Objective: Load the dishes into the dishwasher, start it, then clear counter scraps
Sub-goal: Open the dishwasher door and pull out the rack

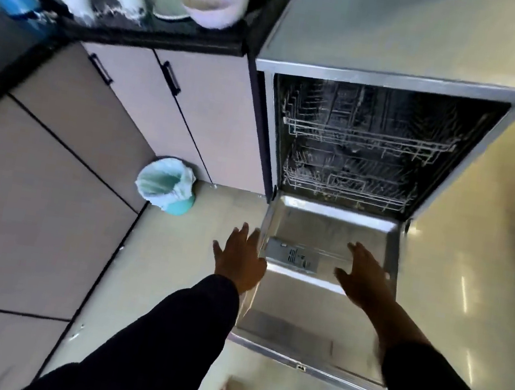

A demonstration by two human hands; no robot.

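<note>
Open door (315,310) before bare racks (367,141)

The dishwasher (350,148) stood open, door (326,238) folded flat, both wire racks bare. My dirty dishes (191,1) sat blurred on the dark counter (159,35).

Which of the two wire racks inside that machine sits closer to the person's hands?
The lower rack, just above the folded-down door. The upper rack sits higher and further back. Both hands, left hand and right hand, are open over the door.

Home kitchen, probably; dishwasher (356,149); counter (159,35) dishes
</note>
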